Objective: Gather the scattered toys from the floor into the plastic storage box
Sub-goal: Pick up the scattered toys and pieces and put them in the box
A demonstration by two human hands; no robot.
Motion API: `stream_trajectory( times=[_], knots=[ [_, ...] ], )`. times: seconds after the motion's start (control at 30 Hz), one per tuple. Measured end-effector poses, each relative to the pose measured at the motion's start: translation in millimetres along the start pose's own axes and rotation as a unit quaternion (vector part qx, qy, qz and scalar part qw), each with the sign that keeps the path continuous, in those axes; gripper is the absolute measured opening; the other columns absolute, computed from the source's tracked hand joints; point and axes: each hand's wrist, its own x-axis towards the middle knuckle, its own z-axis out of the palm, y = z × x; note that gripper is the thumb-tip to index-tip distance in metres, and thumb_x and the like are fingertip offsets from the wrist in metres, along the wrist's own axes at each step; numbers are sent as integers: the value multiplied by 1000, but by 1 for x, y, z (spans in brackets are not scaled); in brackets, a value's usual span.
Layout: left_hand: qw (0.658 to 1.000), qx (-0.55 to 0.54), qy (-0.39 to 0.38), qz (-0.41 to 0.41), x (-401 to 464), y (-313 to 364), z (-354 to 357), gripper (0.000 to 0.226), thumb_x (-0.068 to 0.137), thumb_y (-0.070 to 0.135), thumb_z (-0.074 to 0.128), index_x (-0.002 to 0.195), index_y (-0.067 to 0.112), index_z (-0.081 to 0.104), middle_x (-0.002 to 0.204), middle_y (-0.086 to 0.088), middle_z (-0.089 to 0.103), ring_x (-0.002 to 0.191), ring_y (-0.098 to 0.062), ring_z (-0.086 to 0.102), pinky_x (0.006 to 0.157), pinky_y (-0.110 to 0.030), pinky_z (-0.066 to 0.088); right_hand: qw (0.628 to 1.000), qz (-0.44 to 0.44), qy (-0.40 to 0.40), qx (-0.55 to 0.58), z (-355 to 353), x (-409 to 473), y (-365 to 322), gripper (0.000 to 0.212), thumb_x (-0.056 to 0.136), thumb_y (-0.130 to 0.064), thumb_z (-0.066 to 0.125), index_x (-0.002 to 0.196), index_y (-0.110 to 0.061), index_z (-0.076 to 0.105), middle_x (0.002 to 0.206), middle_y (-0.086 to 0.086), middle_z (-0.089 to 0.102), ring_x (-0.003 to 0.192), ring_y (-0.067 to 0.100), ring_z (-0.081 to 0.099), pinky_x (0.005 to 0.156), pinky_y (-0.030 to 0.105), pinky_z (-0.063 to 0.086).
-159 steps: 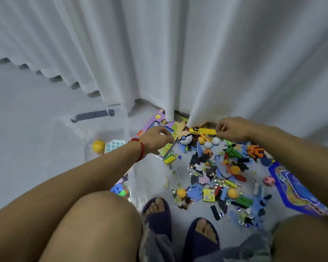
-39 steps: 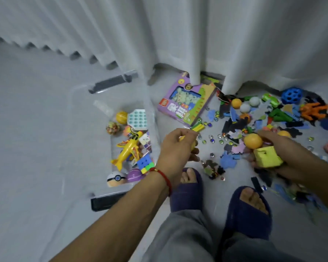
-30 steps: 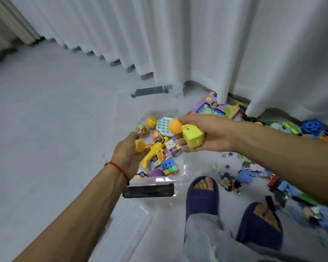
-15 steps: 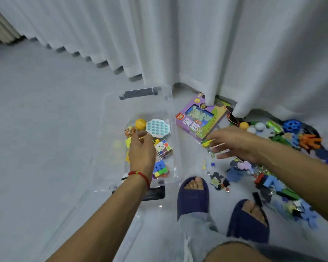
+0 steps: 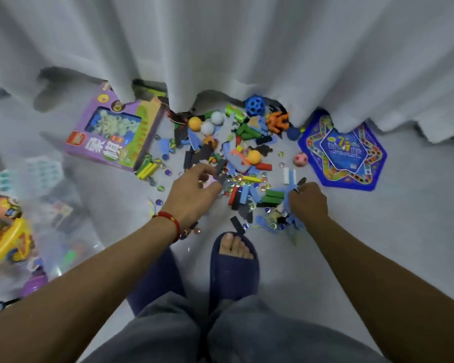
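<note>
Pick-up step under way. Left hand hovering loose-fingered over scattered small coloured plastic toys; right hand curled, grip unclear. Clear plastic storage box far left of both hands. Next: grasp, carry left.

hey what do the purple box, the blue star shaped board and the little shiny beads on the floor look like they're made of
Purple box: seemingly printed cardboard with a clear window, judging by flat creased edges. Blue star-shaped board: apparently thin glossy printed card or plastic, lying flat. Beads: likely glass or clear plastic; they glint and look translucent.
</note>
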Motion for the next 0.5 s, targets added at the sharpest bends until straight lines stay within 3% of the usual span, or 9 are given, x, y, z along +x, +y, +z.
stream_trajectory(
  times=[0.1, 0.2, 0.3, 0.4, 0.5],
  knots=[
    [1000, 19, -8, 11, 23, -18, 26, 18, 92, 34, 61, 110, 31, 60, 119, 0, 61, 101, -18, 61, 83, -32, 50, 994, -68, 88, -17, 2, 39, 7, 33, 89, -18, 60, 121, -10, 54, 122, 17, 55, 107, 36, 58, 87, 40, 48],
    [996, 80, -7, 39, 40, -36, 41, 30, 90, 28, 63, 119, 24, 60, 121, -3, 61, 101, -17, 59, 82, -27, 47, 974, -163, 132, -84, 3, 90, -7, 42, 90, -20, 59, 132, -14, 53, 128, 18, 50, 113, 35, 52, 93, 43, 45],
    [988, 128, 0, 92, 59, -49, 48, 30, 85, 21, 65, 115, 19, 62, 110, -1, 63, 99, -20, 58, 81, -27, 45, 957, -209, 101, -175, 14, 130, -20, 37, 90, -18, 56, 125, -11, 61, 124, 20, 56, 115, 38, 51, 98, 45, 39],
    [959, 214, -12, 185, 84, -54, 51, 30, 81, 14, 67, 111, 16, 64, 105, -5, 62, 97, -26, 56, 77, -27, 40, 935, -185, 84, -289, 25, 141, -26, 29, 89, -11, 58, 118, -11, 63, 127, 20, 54, 125, 36, 42, 105, 44, 31],
    [908, 290, -41, 300, 115, -45, 59, 46, 74, -7, 66, 119, 2, 62, 117, -22, 59, 108, -42, 54, 91, -44, 47, 972, -175, 116, -107, 29, 133, -31, 25, 88, -13, 65, 113, -14, 64, 126, 16, 50, 114, 30, 52, 94, 35, 44]
  ],
)
